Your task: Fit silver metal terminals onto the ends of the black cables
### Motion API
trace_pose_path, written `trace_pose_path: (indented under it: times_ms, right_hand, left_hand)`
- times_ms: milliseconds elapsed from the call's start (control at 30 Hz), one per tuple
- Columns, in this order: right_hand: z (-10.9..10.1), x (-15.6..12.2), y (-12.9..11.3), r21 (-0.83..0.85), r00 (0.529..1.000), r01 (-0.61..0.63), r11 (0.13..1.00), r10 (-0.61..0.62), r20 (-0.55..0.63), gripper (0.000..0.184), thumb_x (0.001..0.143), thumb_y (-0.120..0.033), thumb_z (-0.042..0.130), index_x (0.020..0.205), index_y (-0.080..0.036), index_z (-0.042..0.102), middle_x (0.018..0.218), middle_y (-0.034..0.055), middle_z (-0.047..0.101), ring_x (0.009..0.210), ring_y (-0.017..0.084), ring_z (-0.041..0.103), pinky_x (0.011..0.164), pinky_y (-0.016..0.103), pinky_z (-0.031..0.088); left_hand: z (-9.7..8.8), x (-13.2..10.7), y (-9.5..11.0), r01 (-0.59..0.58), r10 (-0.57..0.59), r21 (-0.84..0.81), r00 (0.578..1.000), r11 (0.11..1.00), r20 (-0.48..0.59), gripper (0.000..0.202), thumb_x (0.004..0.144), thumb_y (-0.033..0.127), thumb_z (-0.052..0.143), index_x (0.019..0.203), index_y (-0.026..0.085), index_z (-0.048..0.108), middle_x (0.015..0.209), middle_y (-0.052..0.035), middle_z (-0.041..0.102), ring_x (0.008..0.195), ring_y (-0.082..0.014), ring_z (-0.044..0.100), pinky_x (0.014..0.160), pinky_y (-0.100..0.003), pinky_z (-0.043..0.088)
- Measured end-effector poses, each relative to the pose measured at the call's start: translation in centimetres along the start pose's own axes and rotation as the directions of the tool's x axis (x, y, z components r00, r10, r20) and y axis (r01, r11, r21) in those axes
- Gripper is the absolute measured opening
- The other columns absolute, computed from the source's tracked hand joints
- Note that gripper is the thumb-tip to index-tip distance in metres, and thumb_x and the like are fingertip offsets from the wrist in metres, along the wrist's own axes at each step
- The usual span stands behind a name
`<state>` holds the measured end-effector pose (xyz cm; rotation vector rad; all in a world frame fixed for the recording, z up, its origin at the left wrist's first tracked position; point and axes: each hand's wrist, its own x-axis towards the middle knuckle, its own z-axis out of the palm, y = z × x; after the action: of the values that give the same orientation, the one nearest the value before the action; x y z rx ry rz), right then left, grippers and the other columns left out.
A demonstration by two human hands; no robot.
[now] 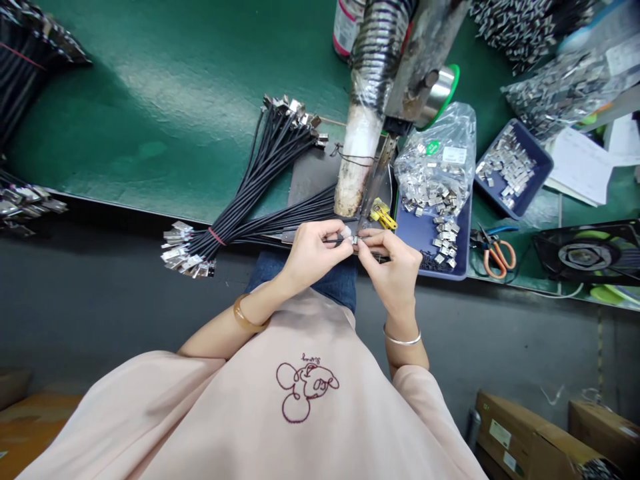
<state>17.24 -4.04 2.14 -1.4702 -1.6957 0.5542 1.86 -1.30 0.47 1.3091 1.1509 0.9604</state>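
Observation:
My left hand (313,252) and my right hand (393,267) meet at the near edge of the green table, fingers pinched together. Between them is a small metal connector shell (354,239) at the end of a black cable (300,233); the left hand pinches the cable end, the right pinches the shell. Just beyond the fingertips stands a wrapped soldering fixture (357,160) with a yellow clip (383,215) at its foot. A bundle of black cables (250,193) with metal ends lies left of the hands.
A blue tray (425,233) with loose metal shells and a plastic bag of them (437,167) sits right of the hands. Orange-handled scissors (495,253), a second blue tray (515,167), a small fan (590,253) and more cable bundles (30,53) surround. Cardboard boxes (530,440) are on the floor.

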Motion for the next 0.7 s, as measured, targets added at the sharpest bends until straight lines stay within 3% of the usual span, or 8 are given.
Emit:
trace_pose_path:
  times_ms: [200,300,367,400,467,533,600,700]
  right_hand:
    - [-0.9,-0.6,-0.3,0.036,0.999,-0.038,0.999,0.039,-0.03,0.009,0.091,-0.028,0.065,0.084,-0.023,0.066,0.079,-0.0016,0.075,0.06,0.012,0.072,0.057,0.024,0.058]
    - [-2.5,-1.9,-0.5,-0.034,0.968,0.061,0.998,-0.068,-0.241,0.005,0.091,-0.031,0.066,0.091,-0.026,0.068,0.07,-0.0034,0.07,0.046,0.01,0.06,0.044,0.025,0.047]
    - [-3.8,-2.4,-0.4,-0.109,0.93,0.072,0.991,-0.106,-0.353,0.011,0.092,-0.032,0.063,0.101,-0.027,0.066,0.064,-0.0043,0.065,0.043,0.011,0.054,0.041,0.026,0.04]
    - [-4.4,-2.4,-0.1,-0.137,0.93,0.036,0.99,-0.084,-0.358,0.016,0.093,-0.033,0.061,0.107,-0.027,0.064,0.063,-0.0045,0.064,0.042,0.011,0.053,0.042,0.027,0.039]
    - [-5.6,-1.9,1.0,-0.188,0.96,-0.068,0.98,0.014,-0.278,0.02,0.095,-0.035,0.057,0.112,-0.025,0.059,0.063,-0.0039,0.064,0.045,0.013,0.056,0.046,0.027,0.043]
    - [-6.5,-0.7,2.7,-0.286,0.982,-0.149,0.947,0.108,-0.154,0.013,0.095,-0.036,0.056,0.1,-0.024,0.059,0.067,-0.0015,0.067,0.05,0.015,0.061,0.057,0.03,0.049]
    - [-7.0,0.9,4.8,-0.421,0.979,-0.184,0.888,0.13,-0.155,0.011,0.091,-0.034,0.059,0.088,-0.023,0.057,0.068,0.0008,0.067,0.058,0.018,0.065,0.064,0.032,0.05]
    - [-6.7,3.4,7.4,-0.582,0.975,-0.206,0.787,0.113,-0.193,0.008,0.088,-0.029,0.059,0.085,-0.022,0.058,0.078,0.0062,0.069,0.067,0.021,0.063,0.07,0.035,0.046]
  left_hand:
    - [-0.3,-0.4,0.2,-0.023,0.022,0.01,0.998,1.0,0.058,0.01,0.075,0.019,0.061,0.066,0.014,0.061,0.058,0.0058,0.037,0.055,-0.0062,0.027,0.048,-0.018,0.024]
    - [-0.8,-1.2,-0.3,-0.079,0.064,0.072,0.978,0.994,0.201,0.012,0.076,0.016,0.06,0.065,0.014,0.063,0.056,0.0066,0.035,0.054,-0.0063,0.026,0.049,-0.019,0.021]
    - [-1.2,-1.9,-1.2,-0.141,0.082,0.148,0.933,0.979,0.349,0.013,0.078,0.016,0.061,0.067,0.014,0.067,0.051,0.0075,0.034,0.051,-0.0064,0.026,0.048,-0.02,0.021]
    - [-1.3,-2.3,-1.8,-0.171,0.084,0.176,0.905,0.969,0.418,0.012,0.078,0.017,0.063,0.069,0.014,0.07,0.049,0.0075,0.038,0.05,-0.0061,0.029,0.048,-0.019,0.024]
    - [-1.5,-3.0,-2.7,-0.183,0.081,0.196,0.895,0.963,0.439,0.013,0.081,0.02,0.065,0.075,0.014,0.075,0.054,0.004,0.057,0.05,-0.0068,0.044,0.05,-0.018,0.034]
    - [-1.8,-3.3,-3.2,-0.156,0.095,0.152,0.932,0.976,0.349,0.012,0.081,0.023,0.068,0.082,0.014,0.076,0.07,-0.0022,0.071,0.058,-0.01,0.059,0.057,-0.02,0.047]
    - [-2.2,-2.9,-2.9,-0.214,0.19,0.122,0.965,0.969,0.182,0.013,0.084,0.024,0.067,0.083,0.014,0.076,0.081,-0.006,0.075,0.067,-0.0133,0.067,0.064,-0.023,0.053]
    - [-3.2,-0.7,-1.9,-0.356,0.41,0.34,0.906,0.87,-0.101,0.017,0.091,0.024,0.061,0.084,0.015,0.074,0.087,-0.0075,0.074,0.083,-0.018,0.067,0.081,-0.031,0.053]
